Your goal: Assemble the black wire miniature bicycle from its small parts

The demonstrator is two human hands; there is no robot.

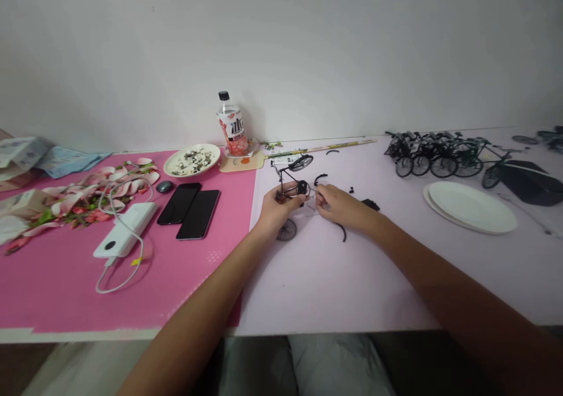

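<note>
My left hand (281,208) is closed around the frame of a black model bicycle (287,176), which is tilted, one wheel up and the other down by my wrist. Close on its right, my right hand (336,205) has its fingers pinched together at the pedal area. Something thin seems to be between those fingertips, too small and blurred to name. Curved black strips (343,232) lie on the white tabletop around my right hand. Just past that hand are a small black part (351,190) and a dark clump of pieces (370,205).
Several finished model bicycles (431,158) stand at the back right, near stacked white plates (472,207) and a black angular object (532,182). On the left pink mat are two phones (197,214), a white power bank (126,230), petals (83,199), a bowl (192,161) and a bottle (232,126).
</note>
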